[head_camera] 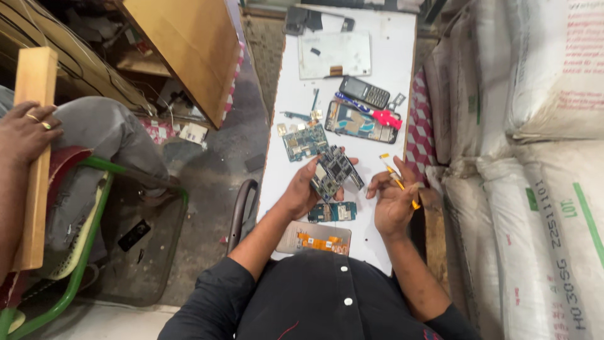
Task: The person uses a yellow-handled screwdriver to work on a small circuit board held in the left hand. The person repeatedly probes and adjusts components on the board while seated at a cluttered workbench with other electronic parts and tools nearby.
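Observation:
My left hand (301, 191) holds a dark green phone circuit board (333, 171) up over the narrow white table (390, 50). Just to its right, my right hand (393, 198) grips a thin yellow-handled tool (399, 183), its tip pointing up and left toward the board. Below the held board a second small circuit board (332, 212) lies flat on the table. Closer to my body lies a grey phone part with orange ribbon (314, 238). A third circuit board (303, 141) rests just beyond my left hand.
Farther along the table lie an opened phone body (360, 123), a black keypad phone (365, 92), a red-and-blue tool (374, 112) and a pale flat panel (333, 55). White sacks (535, 157) are stacked on the right. On the left, another person's ringed hand (26, 129) rests on a wooden plank (33, 157).

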